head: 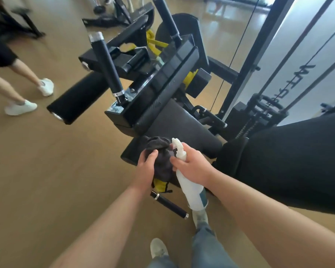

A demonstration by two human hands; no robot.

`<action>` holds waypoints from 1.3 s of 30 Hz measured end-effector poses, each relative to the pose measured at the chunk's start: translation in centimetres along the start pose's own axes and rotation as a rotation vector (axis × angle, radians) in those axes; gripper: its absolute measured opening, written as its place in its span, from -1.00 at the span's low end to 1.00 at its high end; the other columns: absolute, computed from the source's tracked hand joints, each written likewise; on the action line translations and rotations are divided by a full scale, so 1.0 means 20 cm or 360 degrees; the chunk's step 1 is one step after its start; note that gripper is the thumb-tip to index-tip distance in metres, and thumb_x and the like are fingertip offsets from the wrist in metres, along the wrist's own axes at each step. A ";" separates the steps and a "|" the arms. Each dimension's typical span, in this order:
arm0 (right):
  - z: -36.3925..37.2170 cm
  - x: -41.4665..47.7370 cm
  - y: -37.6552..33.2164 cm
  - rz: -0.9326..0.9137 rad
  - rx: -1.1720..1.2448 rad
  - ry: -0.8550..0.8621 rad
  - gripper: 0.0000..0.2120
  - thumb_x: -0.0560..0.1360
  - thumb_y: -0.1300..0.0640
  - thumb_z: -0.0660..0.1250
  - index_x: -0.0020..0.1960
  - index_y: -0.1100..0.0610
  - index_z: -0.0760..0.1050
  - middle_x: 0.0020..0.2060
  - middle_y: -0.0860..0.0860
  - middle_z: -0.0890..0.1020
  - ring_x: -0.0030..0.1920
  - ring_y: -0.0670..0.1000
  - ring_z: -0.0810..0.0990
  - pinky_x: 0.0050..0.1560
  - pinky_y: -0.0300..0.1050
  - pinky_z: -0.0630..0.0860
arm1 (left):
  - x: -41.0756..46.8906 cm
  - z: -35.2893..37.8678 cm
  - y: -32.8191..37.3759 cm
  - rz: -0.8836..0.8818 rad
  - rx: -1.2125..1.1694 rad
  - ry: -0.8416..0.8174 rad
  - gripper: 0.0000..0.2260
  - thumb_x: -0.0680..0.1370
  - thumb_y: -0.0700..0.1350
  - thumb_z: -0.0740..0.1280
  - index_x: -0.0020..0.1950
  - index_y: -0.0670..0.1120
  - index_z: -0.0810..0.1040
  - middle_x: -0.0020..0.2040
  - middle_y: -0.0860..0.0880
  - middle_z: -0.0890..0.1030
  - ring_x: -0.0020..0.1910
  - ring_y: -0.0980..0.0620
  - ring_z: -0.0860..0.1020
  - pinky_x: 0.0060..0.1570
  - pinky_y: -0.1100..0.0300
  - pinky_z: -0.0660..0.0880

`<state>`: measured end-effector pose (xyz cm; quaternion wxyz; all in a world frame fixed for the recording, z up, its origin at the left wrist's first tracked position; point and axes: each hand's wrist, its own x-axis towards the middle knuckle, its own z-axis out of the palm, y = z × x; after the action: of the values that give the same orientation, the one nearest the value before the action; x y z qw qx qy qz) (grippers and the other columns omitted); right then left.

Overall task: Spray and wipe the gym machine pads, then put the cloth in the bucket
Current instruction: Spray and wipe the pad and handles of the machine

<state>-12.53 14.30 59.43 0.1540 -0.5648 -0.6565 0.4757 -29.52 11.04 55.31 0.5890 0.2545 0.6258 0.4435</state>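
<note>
My left hand (pixel 146 167) grips a dark grey cloth (pixel 161 151), bunched over the near corner of the black seat pad (pixel 184 130). Just to its right, my right hand (pixel 193 165) holds a white spray bottle (pixel 190 186) by the neck, nozzle pointing up and to the left toward the cloth. A large black back pad (pixel 290 169) fills the right side. A black roller pad (pixel 79 99) sticks out to the left of the machine. No bucket is in view.
Two black handle bars (pixel 106 64) rise from the machine's frame, and a short handle (pixel 169 204) sticks out low near my feet. Weight stack and cables (pixel 263 113) stand at the right. A person's legs in white shoes (pixel 20 107) are at the left on the wooden floor.
</note>
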 end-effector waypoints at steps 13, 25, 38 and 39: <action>-0.38 0.33 -0.23 -0.0378 -0.0351 -0.0602 -0.79 0.52 0.08 0.37 0.09 -0.16 0.48 -0.14 -0.09 0.66 -0.12 -0.03 0.65 -0.11 -0.09 0.64 | 0.17 0.15 0.04 -0.0335 -0.1100 0.0633 -0.37 0.56 0.33 0.26 0.44 -0.09 0.49 0.33 -0.14 0.61 0.29 -0.22 0.61 0.29 -0.27 0.52; -0.33 0.44 -0.21 -0.0290 -0.0247 -0.0654 -0.85 0.53 0.02 0.36 0.06 -0.17 0.47 -0.21 -0.15 0.68 -0.13 -0.08 0.65 -0.19 -0.17 0.54 | 0.12 0.24 0.14 0.0195 -0.1221 0.0182 -0.39 0.58 0.07 0.26 0.39 -0.43 0.41 0.32 -0.41 0.50 0.31 -0.36 0.48 0.41 -0.25 0.33; -0.51 0.56 -0.17 -0.0241 -0.0166 -0.0503 -0.94 0.58 0.06 0.34 -0.07 -0.05 0.50 -0.33 -0.29 0.68 -0.25 -0.15 0.63 -0.24 -0.25 0.52 | 0.29 0.38 0.20 -0.0086 -0.1407 0.0339 -0.41 0.70 0.23 -0.06 0.49 -0.10 0.47 0.41 -0.26 0.54 0.39 -0.26 0.52 0.50 -0.20 0.29; -0.53 0.56 -0.17 -0.0254 -0.0184 -0.0504 -0.92 0.58 0.04 0.34 -0.09 -0.02 0.50 -0.34 -0.30 0.67 -0.26 -0.15 0.63 -0.25 -0.26 0.50 | 0.30 0.40 0.21 -0.0095 -0.1397 0.0348 -0.41 0.70 0.23 -0.06 0.49 -0.10 0.46 0.40 -0.27 0.54 0.39 -0.27 0.52 0.51 -0.20 0.29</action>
<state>-10.23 29.33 63.67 0.0533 -0.4369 -0.7415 0.5064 -23.80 20.08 56.45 0.5840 -0.0856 0.4442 0.6740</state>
